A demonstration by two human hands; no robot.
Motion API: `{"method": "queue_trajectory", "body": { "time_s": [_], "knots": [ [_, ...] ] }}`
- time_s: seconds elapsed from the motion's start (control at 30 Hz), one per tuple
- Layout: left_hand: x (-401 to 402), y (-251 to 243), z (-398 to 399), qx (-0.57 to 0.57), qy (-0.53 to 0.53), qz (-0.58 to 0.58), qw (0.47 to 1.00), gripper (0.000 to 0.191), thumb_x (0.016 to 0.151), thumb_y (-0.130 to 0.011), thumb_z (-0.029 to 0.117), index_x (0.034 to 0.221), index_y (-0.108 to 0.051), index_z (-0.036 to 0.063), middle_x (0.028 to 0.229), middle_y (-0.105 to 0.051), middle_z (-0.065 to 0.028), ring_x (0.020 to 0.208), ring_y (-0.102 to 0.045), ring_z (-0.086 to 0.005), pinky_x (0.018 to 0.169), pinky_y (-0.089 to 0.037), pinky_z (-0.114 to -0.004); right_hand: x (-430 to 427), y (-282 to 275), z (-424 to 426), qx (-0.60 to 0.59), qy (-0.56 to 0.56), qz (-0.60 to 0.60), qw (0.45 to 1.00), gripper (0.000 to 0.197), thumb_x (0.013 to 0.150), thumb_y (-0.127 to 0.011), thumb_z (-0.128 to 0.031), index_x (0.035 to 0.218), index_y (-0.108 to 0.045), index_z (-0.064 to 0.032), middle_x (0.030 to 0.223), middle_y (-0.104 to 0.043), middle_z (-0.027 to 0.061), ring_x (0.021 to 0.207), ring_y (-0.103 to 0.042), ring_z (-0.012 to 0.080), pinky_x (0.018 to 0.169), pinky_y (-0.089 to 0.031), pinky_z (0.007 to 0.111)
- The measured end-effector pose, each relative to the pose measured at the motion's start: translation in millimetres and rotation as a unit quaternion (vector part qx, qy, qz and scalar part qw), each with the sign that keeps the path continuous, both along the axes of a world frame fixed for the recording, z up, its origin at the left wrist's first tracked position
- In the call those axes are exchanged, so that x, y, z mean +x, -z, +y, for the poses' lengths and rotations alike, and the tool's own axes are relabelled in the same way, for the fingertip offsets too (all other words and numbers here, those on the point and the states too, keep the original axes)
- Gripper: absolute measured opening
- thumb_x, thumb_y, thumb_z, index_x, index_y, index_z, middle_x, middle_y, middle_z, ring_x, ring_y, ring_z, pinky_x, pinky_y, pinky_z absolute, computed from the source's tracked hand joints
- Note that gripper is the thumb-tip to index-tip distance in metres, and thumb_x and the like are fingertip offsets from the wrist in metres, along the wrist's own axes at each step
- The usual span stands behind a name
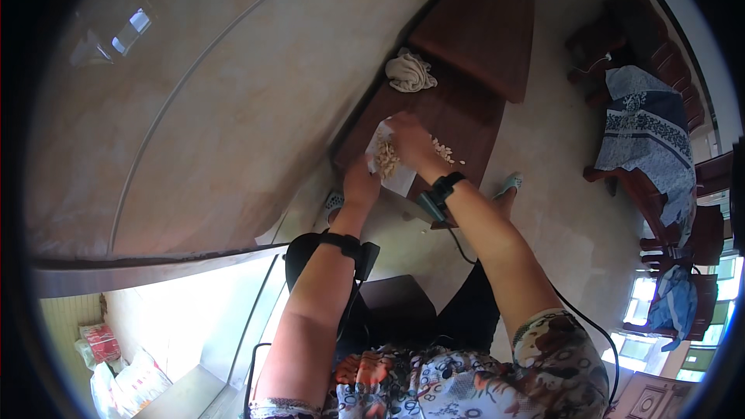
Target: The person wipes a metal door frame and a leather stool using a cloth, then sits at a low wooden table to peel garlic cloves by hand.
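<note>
A white sheet [400, 184], seemingly paper, lies at the near end of the dark reddish wooden table [465, 107]. On it is a heap of small tan pieces [385, 154], perhaps nuts, seeds or shells. My left hand [361, 180] is at the sheet's left edge, beside the heap, its fingertips hard to make out. My right hand [412, 142] reaches over the sheet just right of the heap. It is blurred, and its fingers are partly hidden. Paler loose pieces [443, 151] lie on the bare wood to the right of that hand.
A crumpled beige cloth [410, 71] sits farther back on the table. Beyond it rises a higher wooden surface [477, 23]. The wall [233, 99] runs along the left. A cloth-draped wooden seat [646, 139] stands at right. Cables [588, 323] trail from both wrist straps.
</note>
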State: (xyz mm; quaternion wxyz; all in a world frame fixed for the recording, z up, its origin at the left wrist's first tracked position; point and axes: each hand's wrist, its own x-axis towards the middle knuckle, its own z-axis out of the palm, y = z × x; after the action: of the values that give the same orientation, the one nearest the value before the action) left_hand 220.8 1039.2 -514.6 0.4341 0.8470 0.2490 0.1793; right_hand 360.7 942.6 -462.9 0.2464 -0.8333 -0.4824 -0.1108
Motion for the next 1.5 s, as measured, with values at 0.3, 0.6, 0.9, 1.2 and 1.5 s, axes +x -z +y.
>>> {"method": "queue_trajectory", "body": {
  "time_s": [0.3,0.6,0.9,1.2,1.5],
  "knots": [
    [-7.6,-3.3,0.3,0.083,0.043,0.064,0.994,0.044,0.076,-0.069,0.013,0.117,-0.059,0.0003,0.103,-0.061,-0.0207,0.104,-0.056,-0.0382,0.089,-0.046,-0.044,-20.5,19.2,-1.1,-0.139,-0.047,-0.021,0.989,0.044,0.087,-0.050,-0.009,0.129,-0.050,0.0007,0.139,-0.046,0.0186,0.131,-0.040,0.0352,0.107,-0.036,0.042],
    [-5.7,-4.1,2.9,0.049,0.041,0.054,0.997,0.037,0.079,-0.065,0.009,0.115,-0.062,0.0003,0.105,-0.060,-0.0215,0.102,-0.058,-0.0384,0.091,-0.047,-0.042,-56.5,5.3,-35.3,-0.125,-0.161,-0.023,0.979,0.039,0.086,-0.052,-0.010,0.125,-0.056,-0.0039,0.139,-0.048,0.0161,0.134,-0.037,0.0346,0.110,-0.031,0.046],
    [-0.4,15.5,6.3,0.070,-0.009,0.015,0.997,0.033,0.078,-0.065,0.008,0.110,-0.065,-0.0007,0.104,-0.063,-0.0235,0.100,-0.060,-0.0388,0.089,-0.048,-0.042,-49.7,11.4,-53.1,-0.068,-0.050,0.001,0.996,0.038,0.089,-0.053,-0.011,0.127,-0.057,-0.0105,0.139,-0.048,0.0127,0.130,-0.042,0.0348,0.109,-0.036,0.037],
    [-3.3,8.8,8.0,0.058,-0.011,0.021,0.998,0.034,0.079,-0.065,0.008,0.112,-0.065,-0.0001,0.109,-0.064,-0.0231,0.104,-0.060,-0.0383,0.091,-0.047,-0.042,-39.8,-0.2,-64.0,-0.082,-0.116,-0.012,0.990,0.038,0.082,-0.062,-0.014,0.120,-0.062,-0.0087,0.132,-0.052,0.0142,0.124,-0.047,0.0344,0.102,-0.042,0.040],
    [-3.8,3.6,7.3,0.075,-0.002,0.005,0.997,0.037,0.079,-0.062,0.007,0.114,-0.061,-0.0017,0.109,-0.063,-0.0243,0.105,-0.059,-0.0371,0.092,-0.047,-0.042,-2.7,27.2,-91.6,-0.096,0.077,0.048,0.991,0.066,0.080,-0.068,-0.035,0.136,-0.047,-0.0086,0.143,-0.038,0.0221,0.130,-0.036,0.0432,0.108,-0.033,0.049]
  ]
}}
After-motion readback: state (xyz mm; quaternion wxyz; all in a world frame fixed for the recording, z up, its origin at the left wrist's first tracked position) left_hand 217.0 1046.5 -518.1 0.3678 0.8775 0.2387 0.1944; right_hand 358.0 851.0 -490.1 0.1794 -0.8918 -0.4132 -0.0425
